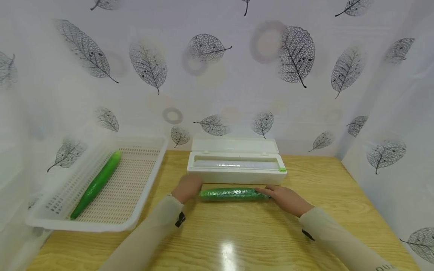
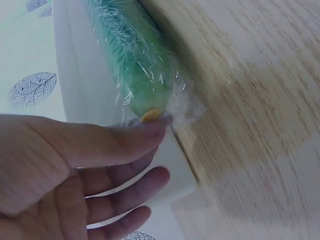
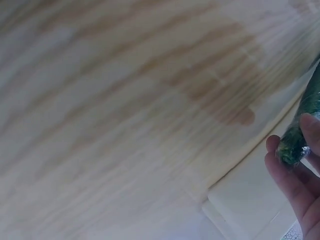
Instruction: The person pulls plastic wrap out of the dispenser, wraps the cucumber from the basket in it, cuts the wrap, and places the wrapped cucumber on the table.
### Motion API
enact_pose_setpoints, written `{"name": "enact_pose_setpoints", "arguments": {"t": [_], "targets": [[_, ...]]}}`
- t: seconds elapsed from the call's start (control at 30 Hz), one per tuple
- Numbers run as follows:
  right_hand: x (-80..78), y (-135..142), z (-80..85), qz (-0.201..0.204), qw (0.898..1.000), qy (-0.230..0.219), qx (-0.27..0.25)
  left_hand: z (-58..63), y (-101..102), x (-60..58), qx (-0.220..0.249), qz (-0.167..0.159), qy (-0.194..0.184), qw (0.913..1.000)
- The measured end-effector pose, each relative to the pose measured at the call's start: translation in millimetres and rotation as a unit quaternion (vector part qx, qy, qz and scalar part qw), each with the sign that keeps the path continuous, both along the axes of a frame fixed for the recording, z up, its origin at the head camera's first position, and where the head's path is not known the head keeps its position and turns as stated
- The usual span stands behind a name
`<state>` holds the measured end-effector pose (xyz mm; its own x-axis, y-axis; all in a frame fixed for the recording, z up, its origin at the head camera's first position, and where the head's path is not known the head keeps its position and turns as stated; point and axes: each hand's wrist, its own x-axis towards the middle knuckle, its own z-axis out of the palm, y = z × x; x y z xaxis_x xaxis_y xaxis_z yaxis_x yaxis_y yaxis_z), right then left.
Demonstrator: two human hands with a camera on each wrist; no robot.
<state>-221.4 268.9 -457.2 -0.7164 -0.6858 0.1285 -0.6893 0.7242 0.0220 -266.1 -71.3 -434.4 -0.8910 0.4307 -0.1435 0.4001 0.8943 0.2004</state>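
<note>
A green cucumber [image 1: 232, 194] wrapped in clear plastic film lies level between my hands, in front of the white cling film box. At its left end, my left hand [image 1: 188, 188] pinches the loose film [image 2: 186, 102] between thumb and fingers, beside the yellowish tip, as the left wrist view shows. My right hand [image 1: 287, 199] grips the opposite end; in the right wrist view its thumb and fingers lie around the dark green tip [image 3: 292, 147]. The left hand is slightly blurred in the head view.
The white cling film box [image 1: 234, 177] stands behind the cucumber, its lid [image 1: 234, 145] raised and a film roll [image 1: 235, 164] inside. A green slider [image 1: 282, 169] sits at its right end. On the left, a white basket [image 1: 142, 201] holds an unwrapped cucumber [image 1: 96, 184]. A leaf-patterned curtain hangs behind.
</note>
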Motion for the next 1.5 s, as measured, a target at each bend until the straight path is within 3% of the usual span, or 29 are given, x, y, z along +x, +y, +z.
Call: {"name": "enact_pose_setpoints", "arguments": {"t": [0.1,0.2,0.3,0.4,0.5,0.77,0.9,1.17,1.27,1.37,1.5], "targets": [[-0.4,0,-0.1,0.004,1.000,0.006,0.004,2.2,2,-0.6,-0.042,0.004,0.008,0.9991],[-0.5,0,-0.2,0.005,1.000,0.005,0.005,3.2,2,1.2,-0.048,0.008,0.005,0.9988],[-0.2,0,-0.4,0.002,1.000,-0.002,0.007,3.4,3,8.0,-0.035,-0.018,0.030,0.9988],[-0.2,0,0.0,-0.003,1.000,-0.008,0.009,1.3,6,15.0,-0.025,-0.053,0.078,0.9952],[-0.9,0,0.3,-0.007,1.000,-0.010,0.009,-4.6,11,17.9,-0.042,-0.069,0.106,0.9911],[-1.0,1,1.4,-0.006,1.000,-0.007,0.008,-23.5,18,18.4,-0.050,-0.075,0.083,0.9925],[-2.2,1,0.6,-0.010,1.000,0.000,0.012,-25.4,18,17.8,-0.048,-0.089,0.072,0.9923],[-4.4,-3,1.5,-0.028,0.999,-0.023,0.026,-17.8,13,17.5,-0.019,-0.094,-0.015,0.9952],[-3.8,-5,3.1,-0.040,0.999,-0.020,0.029,-16.5,13,18.4,-0.025,-0.101,0.009,0.9945],[-3.8,-7,4.7,-0.050,0.998,-0.019,0.031,-17.3,14,18.8,-0.036,-0.119,0.067,0.9900],[-4.1,-10,5.0,-0.053,0.998,-0.021,0.028,-18.0,14,18.7,-0.013,-0.129,0.110,0.9854]]}}
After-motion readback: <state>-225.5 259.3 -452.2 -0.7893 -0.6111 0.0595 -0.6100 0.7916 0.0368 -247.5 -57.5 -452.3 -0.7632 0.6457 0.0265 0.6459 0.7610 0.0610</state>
